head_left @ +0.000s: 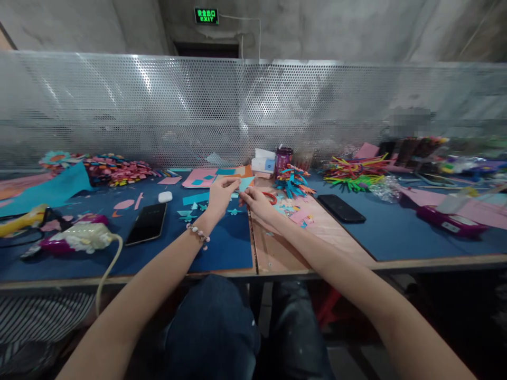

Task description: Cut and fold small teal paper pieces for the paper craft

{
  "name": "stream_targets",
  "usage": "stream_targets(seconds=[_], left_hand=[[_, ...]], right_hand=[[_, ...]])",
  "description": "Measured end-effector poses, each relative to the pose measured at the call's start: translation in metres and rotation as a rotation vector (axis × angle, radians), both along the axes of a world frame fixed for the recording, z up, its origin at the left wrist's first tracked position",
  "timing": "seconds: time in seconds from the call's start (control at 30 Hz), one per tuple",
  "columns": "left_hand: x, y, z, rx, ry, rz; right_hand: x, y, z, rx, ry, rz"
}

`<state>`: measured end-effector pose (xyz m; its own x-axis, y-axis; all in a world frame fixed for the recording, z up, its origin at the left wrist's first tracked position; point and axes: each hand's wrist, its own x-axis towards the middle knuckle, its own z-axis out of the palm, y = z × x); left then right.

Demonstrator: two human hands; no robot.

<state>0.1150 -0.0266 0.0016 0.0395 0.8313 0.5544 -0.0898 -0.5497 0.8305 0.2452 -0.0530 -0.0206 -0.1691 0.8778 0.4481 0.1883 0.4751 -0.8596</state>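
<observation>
My left hand [220, 194] and my right hand [256, 202] meet over the middle of the table, both pinching a small teal paper piece [246, 183] between their fingertips. A beaded bracelet [198, 233] circles my left wrist. Red-handled scissors [271, 197] lie just right of my right hand. Small teal paper scraps [190, 212] are scattered on the blue mat [222, 248] beneath my left hand. Pink and teal sheets [202, 177] lie just beyond my hands.
A black phone [147, 222] lies left of my hands, another phone [341, 208] to the right. A glue gun [81, 237] with cord sits far left. Paper flowers [114, 168], coloured strips [354, 171], a purple cup [283, 158] and a perforated metal screen [198, 111] stand behind.
</observation>
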Motion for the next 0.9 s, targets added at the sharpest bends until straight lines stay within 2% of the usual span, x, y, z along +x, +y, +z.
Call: stream_targets(seconds=[0.17,0.33,0.47,0.9], left_hand=[[0.001,0.002,-0.002,0.008,0.010,-0.024],[0.000,-0.001,0.000,0.017,0.036,0.010],[0.000,0.000,-0.002,0.036,0.073,0.020],[0.000,0.003,-0.005,0.066,0.126,0.001]], right_hand=[[0.001,0.000,-0.001,0.021,-0.090,-0.118],[0.002,0.003,-0.001,0.047,-0.102,-0.113],[0.006,0.005,-0.001,0.090,-0.023,-0.122],[0.016,0.008,0.004,-0.041,0.129,-0.146]])
